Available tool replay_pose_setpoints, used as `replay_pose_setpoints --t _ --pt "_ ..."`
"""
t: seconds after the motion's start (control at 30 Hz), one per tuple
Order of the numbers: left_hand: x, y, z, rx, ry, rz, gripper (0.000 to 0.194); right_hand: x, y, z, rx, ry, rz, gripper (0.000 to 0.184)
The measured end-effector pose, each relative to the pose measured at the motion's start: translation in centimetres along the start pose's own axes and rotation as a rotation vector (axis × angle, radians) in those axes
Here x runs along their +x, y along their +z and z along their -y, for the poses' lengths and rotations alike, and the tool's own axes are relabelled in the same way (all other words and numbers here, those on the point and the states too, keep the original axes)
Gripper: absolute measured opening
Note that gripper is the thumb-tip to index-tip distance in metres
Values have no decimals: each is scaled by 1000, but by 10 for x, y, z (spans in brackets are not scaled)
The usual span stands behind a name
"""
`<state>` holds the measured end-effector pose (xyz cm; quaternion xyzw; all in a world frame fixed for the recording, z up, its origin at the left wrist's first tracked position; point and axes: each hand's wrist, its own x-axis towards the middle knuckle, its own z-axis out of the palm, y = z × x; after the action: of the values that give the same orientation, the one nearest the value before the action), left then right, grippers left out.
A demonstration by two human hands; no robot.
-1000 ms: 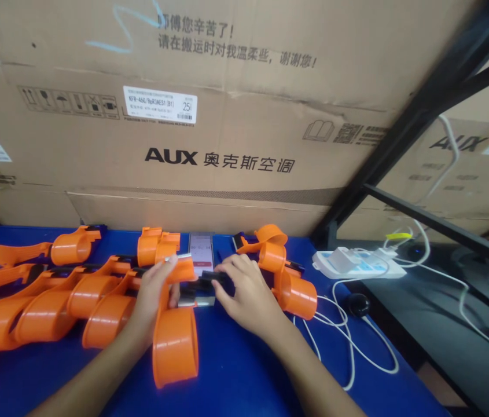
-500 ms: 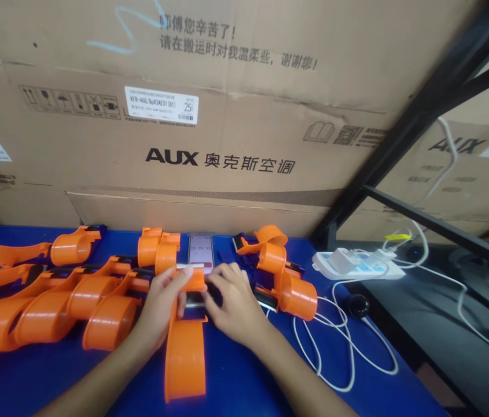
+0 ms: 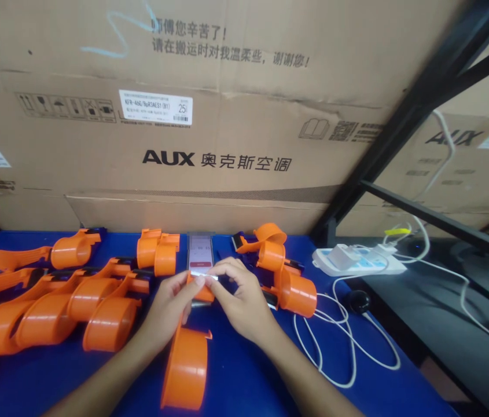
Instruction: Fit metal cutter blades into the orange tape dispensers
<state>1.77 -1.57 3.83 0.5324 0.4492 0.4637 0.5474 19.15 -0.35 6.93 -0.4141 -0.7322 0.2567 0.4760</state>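
With both arms reaching over the blue worktop (image 3: 244, 379), you are bringing your hands together on an orange dispenser (image 3: 186, 370), its pale toothed strip (image 3: 203, 274) showing along the top of its head. Reading the clock from that meeting point, your left hand (image 3: 172, 298) is coming in from 8 o'clock, its grip grasping the head with the thumb near the strip. Your right hand (image 3: 242, 295) is coming in from 4 o'clock, its grip pinching the right end of the same head between thumb and fingers. Below your hands, the dispenser's round drum is hanging toward 6 o'clock, a small tab jutting from its upper right edge.

At 12 o'clock, a phone (image 3: 201, 252) is lying just beyond the strip, its digits too blurred to read in full. More orange dispensers are flanking the scene: a row (image 3: 111, 324) is stretching across 8 and 9 o'clock, a pair (image 3: 166, 255) is sitting at 10, and a cluster (image 3: 297, 294) is lying between 2 and 3.

Farther out at 3 o'clock, a white power strip (image 3: 322, 263) is carrying plugs, with a round black device (image 3: 358, 302) resting near it. A white cable (image 3: 354, 359) is looping through 4 o'clock. Behind everything, at 12 o'clock, a large AUX carton (image 3: 227, 194) is standing, while a black frame (image 3: 383, 159) is slanting past at 2.
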Motion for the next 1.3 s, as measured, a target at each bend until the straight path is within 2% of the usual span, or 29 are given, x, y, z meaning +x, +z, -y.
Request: replay_pose_setpoints --t 0.1,0.23,0.37,0.4,0.47,0.57,0.63,0.77,0.87,0.93,1.0,1.07,1.13,1.2,1.3 --pt "1 -3 -2 -38 8 -13 41 1 -8 4 6 30 -10 10" --pt "5 -15 -11 -148 19 -94 45 4 -20 1 -8 67 -76 10" --pt "5 -27 -31 -449 -103 -17 52 6 -24 -10 -129 27 -180 11" --pt "4 -28 -35 -510 -125 -3 52 5 -21 -12 -173 -9 -150 11" --pt "1 -28 -40 -572 -150 11 50 2 -12 -12 -255 -94 -6 11" --pt "-2 -25 -40 -571 -178 26 50 -8 5 -9 -369 -189 247 12" --pt "-4 -22 -38 -554 -190 11 51 -14 16 -9 -443 -219 338 15" --pt "-5 -16 -31 -511 -171 -27 53 -20 29 -13 -555 -236 366 16" --pt "-4 -12 -26 -453 -118 -23 57 -20 29 -15 -583 -219 345 13" --pt "-3 -9 -22 -398 -71 -39 58 -17 24 -13 -556 -192 308 13" --pt "-2 -7 -20 -329 -26 -95 58 -13 16 -9 -469 -151 219 17" --pt "-1 -4 -20 -290 1 -174 57 -9 7 -4 -307 -95 99 19" --pt "-2 -1 -21 -314 15 -267 54 -7 -2 3 -95 -42 55 20" --pt "-2 2 -21 -385 28 -360 48 -9 -9 11 85 -16 167 33" --pt "-1 3 -18 -433 66 -445 47 -16 -12 20 189 -8 429 84"
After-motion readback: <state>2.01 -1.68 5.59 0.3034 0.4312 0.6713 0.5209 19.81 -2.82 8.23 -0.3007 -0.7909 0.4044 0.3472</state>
